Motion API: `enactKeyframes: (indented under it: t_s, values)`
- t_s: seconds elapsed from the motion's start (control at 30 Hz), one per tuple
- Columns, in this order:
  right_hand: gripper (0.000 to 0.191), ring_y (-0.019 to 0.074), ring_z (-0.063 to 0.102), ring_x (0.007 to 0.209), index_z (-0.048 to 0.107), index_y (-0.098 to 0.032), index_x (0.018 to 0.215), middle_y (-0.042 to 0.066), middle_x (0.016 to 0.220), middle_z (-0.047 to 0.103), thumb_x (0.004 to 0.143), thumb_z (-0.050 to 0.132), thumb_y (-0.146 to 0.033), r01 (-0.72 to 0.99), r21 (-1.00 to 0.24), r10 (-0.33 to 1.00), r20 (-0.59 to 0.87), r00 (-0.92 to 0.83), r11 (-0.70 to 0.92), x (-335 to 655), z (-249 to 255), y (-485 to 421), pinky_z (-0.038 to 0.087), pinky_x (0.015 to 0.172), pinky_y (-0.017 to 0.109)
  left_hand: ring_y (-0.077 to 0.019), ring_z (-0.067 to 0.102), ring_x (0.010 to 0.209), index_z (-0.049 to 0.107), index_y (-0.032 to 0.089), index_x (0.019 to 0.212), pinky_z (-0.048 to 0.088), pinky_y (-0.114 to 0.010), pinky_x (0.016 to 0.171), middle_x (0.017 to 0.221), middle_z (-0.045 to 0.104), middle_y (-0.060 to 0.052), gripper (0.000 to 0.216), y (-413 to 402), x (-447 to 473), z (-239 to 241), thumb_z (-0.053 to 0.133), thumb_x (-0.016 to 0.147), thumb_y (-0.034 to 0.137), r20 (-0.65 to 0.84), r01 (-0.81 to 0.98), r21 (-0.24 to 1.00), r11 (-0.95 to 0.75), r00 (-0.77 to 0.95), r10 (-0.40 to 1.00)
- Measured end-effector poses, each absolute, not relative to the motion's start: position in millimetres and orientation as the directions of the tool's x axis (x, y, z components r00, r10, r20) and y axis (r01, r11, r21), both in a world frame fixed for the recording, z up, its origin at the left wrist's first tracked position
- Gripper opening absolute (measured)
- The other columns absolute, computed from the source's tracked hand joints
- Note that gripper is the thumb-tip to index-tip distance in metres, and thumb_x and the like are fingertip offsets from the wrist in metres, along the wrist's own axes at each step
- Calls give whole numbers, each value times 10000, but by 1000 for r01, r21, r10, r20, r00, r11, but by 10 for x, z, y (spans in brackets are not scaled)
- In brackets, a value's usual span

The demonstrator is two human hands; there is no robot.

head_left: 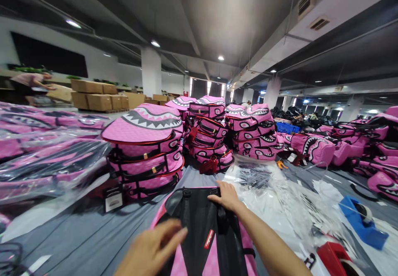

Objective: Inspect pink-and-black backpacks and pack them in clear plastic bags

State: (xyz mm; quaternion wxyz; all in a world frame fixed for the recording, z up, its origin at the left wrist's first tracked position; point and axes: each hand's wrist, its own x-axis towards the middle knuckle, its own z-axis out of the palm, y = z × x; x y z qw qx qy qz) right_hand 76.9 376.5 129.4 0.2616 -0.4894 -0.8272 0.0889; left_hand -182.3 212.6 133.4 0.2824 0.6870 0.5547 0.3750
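A pink and black backpack point(199, 226) lies in front of me with its black back panel and straps facing up and a small red label point(208, 239) on it. My right hand point(226, 196) grips its top edge near the right strap, thumb on the near side. Over the backpack's left side is my left hand point(160, 243), blurred, with thumb and fingers apart and nothing between them. I cannot tell whether it touches the fabric. Beyond stand stacked pink backpacks with shark-mouth prints, a left stack point(144, 147), a middle stack point(208, 133) and a right stack point(253, 130).
Clear plastic bags point(273, 201) spread on the right of the grey-covered table point(90, 234). A blue tape dispenser point(362, 222) and a red one point(334, 259) sit at right. Plastic-wrapped backpacks point(52, 168) lie left. Cardboard boxes point(96, 95) and another person point(31, 81) are in the background.
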Motion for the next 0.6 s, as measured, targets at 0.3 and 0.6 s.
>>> enactKeyframes:
  t_s: [0.3, 0.6]
  values:
    - [407, 277, 628, 1141, 606, -225, 1203, 103, 1191, 685, 835, 716, -361, 601, -395, 689, 605, -399, 695, 913, 907, 3693, 465, 1049, 459, -332, 623, 1211, 603, 171, 1197, 464, -502, 1074, 1276, 675, -166, 561, 3319, -1619, 1085, 657, 759, 516, 470, 819, 493, -293, 33, 882]
    - [427, 286, 602, 1160, 561, -205, 1286, 126, 1207, 672, 872, 650, -263, 493, -364, 599, 626, -498, 790, 995, 852, 2888, 436, 1093, 521, -289, 553, 1297, 550, 156, 1306, 434, -496, 1140, 1346, 631, -152, 402, 2520, -1717, 607, 488, 964, 358, 632, 827, 365, -427, 118, 766]
